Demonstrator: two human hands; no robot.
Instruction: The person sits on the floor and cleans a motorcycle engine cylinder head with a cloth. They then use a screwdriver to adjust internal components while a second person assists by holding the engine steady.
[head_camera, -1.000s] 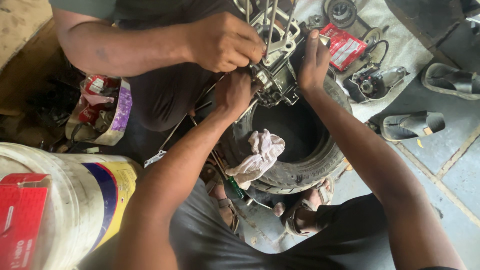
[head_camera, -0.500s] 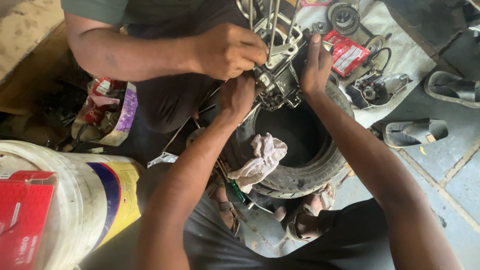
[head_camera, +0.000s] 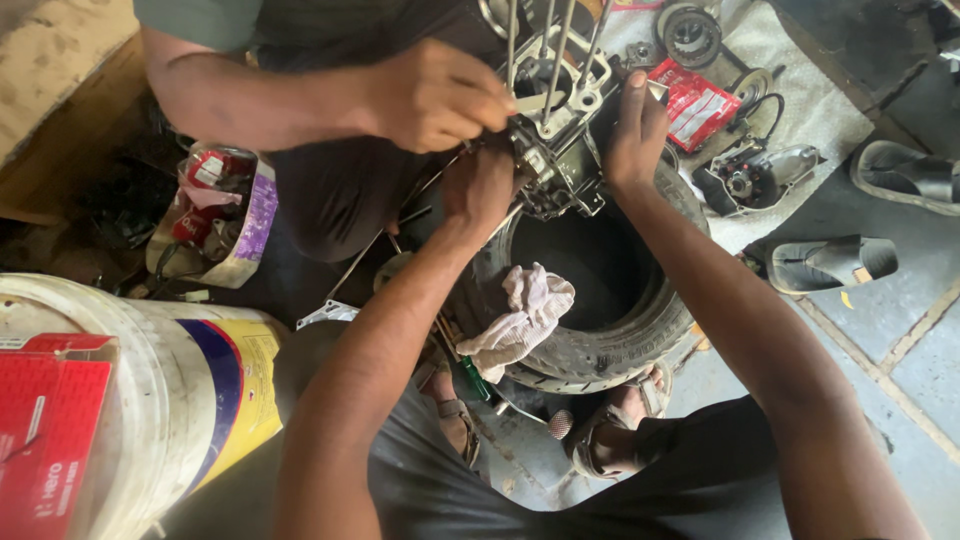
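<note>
Gripping the engine block (head_camera: 556, 150) from both sides, the person is working over a tyre (head_camera: 600, 340) lying flat on the floor. Left hand (head_camera: 482, 185) is pressing against the block's 9 o'clock side, fingers curled onto it; whether they are fully clamped cannot be told. Right hand (head_camera: 632, 135) is holding the block's 3 o'clock side, fingers closed against the casing. Block is sitting at the tyre's 12 o'clock rim, long studs (head_camera: 553, 50) sticking up. A co-worker's hand (head_camera: 435, 95) is pinching something small at the block's 10 o'clock edge. A rag (head_camera: 525, 320) is draped over the tyre at 8 o'clock. A bucket (head_camera: 170, 390) is standing at 8 o'clock of the view, a red box (head_camera: 45, 440) beside it. A sandal (head_camera: 830, 262) is lying at 3 o'clock.
</note>
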